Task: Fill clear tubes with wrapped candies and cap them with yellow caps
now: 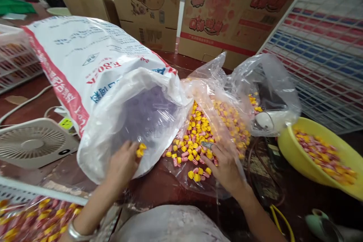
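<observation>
We find the left hand point(124, 160) at the mouth of the white sack point(85, 51), fingers closed on a few yellow caps point(141, 150); the sack's length slants away leftward. The right hand point(225, 166), fingers loosely spread, is nearer the pile of capped pieces point(196, 128), right of the sack.

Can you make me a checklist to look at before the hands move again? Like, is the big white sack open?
1. White sack mouth open: ok, it gapes wide.
2. Left hand free: not ok, it holds yellow pieces.
3. Right hand at the pink-and-yellow pile: ok.
4. Yellow bowl has pieces in it: ok.
5. Fan spinning: cannot tell from a still picture.
</observation>
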A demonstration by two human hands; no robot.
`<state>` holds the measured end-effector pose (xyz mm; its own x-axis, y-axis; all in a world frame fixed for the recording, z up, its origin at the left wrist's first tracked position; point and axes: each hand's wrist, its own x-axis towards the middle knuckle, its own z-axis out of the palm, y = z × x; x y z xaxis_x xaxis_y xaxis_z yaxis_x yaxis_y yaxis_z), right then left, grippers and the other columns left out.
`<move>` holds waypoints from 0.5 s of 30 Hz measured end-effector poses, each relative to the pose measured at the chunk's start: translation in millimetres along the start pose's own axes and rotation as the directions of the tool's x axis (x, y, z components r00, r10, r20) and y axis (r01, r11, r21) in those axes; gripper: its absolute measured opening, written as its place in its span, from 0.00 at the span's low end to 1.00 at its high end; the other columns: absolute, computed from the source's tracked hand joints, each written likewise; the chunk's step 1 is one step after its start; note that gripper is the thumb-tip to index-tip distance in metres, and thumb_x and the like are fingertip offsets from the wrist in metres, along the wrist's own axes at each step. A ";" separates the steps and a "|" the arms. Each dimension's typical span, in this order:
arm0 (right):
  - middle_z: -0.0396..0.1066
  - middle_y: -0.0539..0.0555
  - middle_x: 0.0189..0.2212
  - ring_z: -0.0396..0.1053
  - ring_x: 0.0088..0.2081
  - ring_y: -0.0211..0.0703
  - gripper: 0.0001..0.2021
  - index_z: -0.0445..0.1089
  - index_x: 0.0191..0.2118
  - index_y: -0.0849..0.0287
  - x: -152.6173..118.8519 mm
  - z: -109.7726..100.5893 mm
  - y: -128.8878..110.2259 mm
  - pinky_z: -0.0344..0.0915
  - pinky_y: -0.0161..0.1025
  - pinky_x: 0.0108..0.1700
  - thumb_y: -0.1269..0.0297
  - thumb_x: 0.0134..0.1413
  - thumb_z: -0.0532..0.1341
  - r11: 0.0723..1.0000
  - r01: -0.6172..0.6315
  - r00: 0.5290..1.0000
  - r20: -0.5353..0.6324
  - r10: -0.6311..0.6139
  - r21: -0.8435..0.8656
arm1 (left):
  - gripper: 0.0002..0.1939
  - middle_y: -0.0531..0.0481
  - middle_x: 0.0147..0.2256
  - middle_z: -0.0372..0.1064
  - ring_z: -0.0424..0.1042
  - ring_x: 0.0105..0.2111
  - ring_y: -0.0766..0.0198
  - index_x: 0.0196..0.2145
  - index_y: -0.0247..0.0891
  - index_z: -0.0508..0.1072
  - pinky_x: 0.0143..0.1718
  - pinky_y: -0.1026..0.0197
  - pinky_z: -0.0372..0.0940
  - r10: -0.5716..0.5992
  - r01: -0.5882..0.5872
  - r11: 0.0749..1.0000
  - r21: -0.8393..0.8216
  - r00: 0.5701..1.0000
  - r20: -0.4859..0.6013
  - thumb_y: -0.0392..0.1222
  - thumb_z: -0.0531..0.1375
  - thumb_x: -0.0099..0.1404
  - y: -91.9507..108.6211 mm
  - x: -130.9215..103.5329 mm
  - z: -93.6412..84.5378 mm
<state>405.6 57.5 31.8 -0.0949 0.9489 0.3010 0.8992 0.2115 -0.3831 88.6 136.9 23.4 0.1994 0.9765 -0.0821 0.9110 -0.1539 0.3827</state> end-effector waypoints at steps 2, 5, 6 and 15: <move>0.74 0.55 0.34 0.74 0.37 0.50 0.05 0.70 0.37 0.57 -7.3 -2.0 9.0 0.69 0.43 0.39 0.64 0.65 0.59 0.993 -0.009 0.997 0.077 0.019 -0.121 | 0.15 0.34 0.42 0.72 0.74 0.34 0.47 0.46 0.33 0.73 0.30 0.55 0.60 -0.053 0.058 0.980 0.192 0.998 -0.032 0.37 0.52 0.66 -13.8 12.6 -1.1; 0.73 0.51 0.30 0.73 0.31 0.44 0.08 0.69 0.33 0.56 -17.2 3.8 4.4 0.65 0.38 0.33 0.67 0.65 0.59 0.990 0.034 0.978 0.208 -0.005 -0.135 | 0.13 0.38 0.36 0.76 0.76 0.34 0.48 0.45 0.35 0.73 0.31 0.56 0.62 -0.087 0.086 0.993 -0.075 0.996 -0.014 0.43 0.55 0.66 -15.5 16.8 3.7; 0.73 0.51 0.30 0.73 0.31 0.43 0.07 0.68 0.32 0.56 -19.4 6.7 0.6 0.65 0.38 0.33 0.68 0.65 0.60 0.993 0.042 0.974 0.225 -0.016 -0.112 | 0.14 0.41 0.35 0.77 0.77 0.35 0.49 0.46 0.36 0.72 0.33 0.57 0.64 -0.078 0.086 0.950 -0.300 0.996 0.039 0.46 0.57 0.66 -11.5 14.0 5.1; 0.70 0.50 0.27 0.71 0.30 0.43 0.10 0.66 0.30 0.56 -13.9 16.6 -16.0 0.62 0.38 0.32 0.66 0.66 0.58 0.996 0.081 0.977 0.195 -0.087 0.037 | 0.14 0.42 0.42 0.78 0.78 0.38 0.59 0.41 0.37 0.68 0.41 0.59 0.69 0.308 0.383 0.000 -0.924 0.879 0.364 0.43 0.68 0.62 40.3 -27.8 11.3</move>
<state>385.4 44.8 19.3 -0.2542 0.9543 0.1573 0.8719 0.2964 -0.3897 123.9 101.9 30.7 0.5874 0.7557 -0.2895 -0.2572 0.5135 0.8186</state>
